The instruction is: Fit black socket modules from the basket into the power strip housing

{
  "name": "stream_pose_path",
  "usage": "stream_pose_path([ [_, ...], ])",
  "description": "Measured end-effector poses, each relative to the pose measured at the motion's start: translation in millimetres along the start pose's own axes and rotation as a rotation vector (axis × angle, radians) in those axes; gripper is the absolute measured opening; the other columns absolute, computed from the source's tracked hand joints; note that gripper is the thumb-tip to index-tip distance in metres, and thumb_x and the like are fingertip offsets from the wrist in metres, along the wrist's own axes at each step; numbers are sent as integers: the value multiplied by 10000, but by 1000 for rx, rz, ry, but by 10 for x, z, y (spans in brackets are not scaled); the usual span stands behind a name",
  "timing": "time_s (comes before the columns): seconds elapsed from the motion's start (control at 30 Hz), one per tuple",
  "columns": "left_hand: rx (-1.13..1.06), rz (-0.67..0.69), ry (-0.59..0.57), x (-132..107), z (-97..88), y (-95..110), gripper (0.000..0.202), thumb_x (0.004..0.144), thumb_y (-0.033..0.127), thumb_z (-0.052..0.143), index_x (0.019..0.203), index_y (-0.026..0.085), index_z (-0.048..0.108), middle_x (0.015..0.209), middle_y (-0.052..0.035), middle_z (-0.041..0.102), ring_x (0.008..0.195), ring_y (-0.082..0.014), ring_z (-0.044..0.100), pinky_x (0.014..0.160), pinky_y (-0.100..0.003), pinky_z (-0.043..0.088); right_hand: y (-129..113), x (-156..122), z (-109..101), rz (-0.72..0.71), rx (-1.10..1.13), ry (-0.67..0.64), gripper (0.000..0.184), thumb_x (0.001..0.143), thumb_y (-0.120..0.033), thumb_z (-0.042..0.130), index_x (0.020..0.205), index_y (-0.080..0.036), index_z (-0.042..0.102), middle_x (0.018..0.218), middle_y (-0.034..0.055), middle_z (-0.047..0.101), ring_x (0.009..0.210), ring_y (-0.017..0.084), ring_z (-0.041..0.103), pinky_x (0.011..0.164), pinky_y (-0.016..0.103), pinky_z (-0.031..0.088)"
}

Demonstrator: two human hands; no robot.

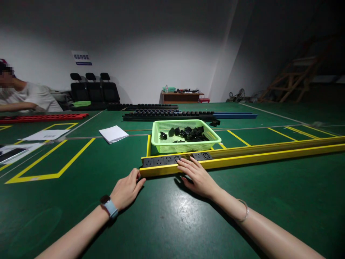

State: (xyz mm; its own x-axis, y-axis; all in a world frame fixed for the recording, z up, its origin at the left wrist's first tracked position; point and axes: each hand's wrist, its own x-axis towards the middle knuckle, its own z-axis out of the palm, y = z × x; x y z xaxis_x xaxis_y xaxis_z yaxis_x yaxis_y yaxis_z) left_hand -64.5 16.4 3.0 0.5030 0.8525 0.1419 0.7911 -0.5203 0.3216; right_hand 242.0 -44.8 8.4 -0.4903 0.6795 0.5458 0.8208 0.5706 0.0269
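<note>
A long yellow channel strip (256, 157) lies across the green table, running off to the right. Black socket modules (159, 161) sit in a row inside its left end. My left hand (125, 190), with a watch on the wrist, is closed at the strip's left end, fingers curled round the corner. Over the sockets rests my right hand (198, 178), its fingers stretched out and touching them; it hides part of the row. Just behind the strip stands a light green basket (185, 147) with loose black socket pieces (192, 133) in it.
Folded white paper (113, 134) and printed sheets (47, 135) lie to the left. Farther back are black strips (167, 117), a blue strip (237, 115) and a red strip (43, 118). A person (29, 95) sits at the far left. Yellow tape (77, 158) marks the table.
</note>
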Motion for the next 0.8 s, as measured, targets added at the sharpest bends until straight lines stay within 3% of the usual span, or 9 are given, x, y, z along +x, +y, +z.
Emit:
stream_pose_path([
  [0.43, 43, -19, 33, 6, 26, 22, 212, 953, 436, 312, 903, 233, 349, 815, -6, 596, 671, -178, 612, 581, -259, 366, 64, -55, 9, 37, 17, 68, 419, 851, -167, 513, 1270, -196, 502, 1287, 109, 571, 1237, 228, 493, 1096, 519, 342],
  [0.8, 26, -19, 29, 8, 21, 18, 183, 953, 410, 334, 909, 233, 354, 828, -10, 607, 701, -180, 629, 594, -261, 399, 81, -61, -11, 153, -74, 131, 371, 862, -228, 522, 1232, -209, 517, 1142, 94, 595, 1095, 236, 538, 1079, 524, 347],
])
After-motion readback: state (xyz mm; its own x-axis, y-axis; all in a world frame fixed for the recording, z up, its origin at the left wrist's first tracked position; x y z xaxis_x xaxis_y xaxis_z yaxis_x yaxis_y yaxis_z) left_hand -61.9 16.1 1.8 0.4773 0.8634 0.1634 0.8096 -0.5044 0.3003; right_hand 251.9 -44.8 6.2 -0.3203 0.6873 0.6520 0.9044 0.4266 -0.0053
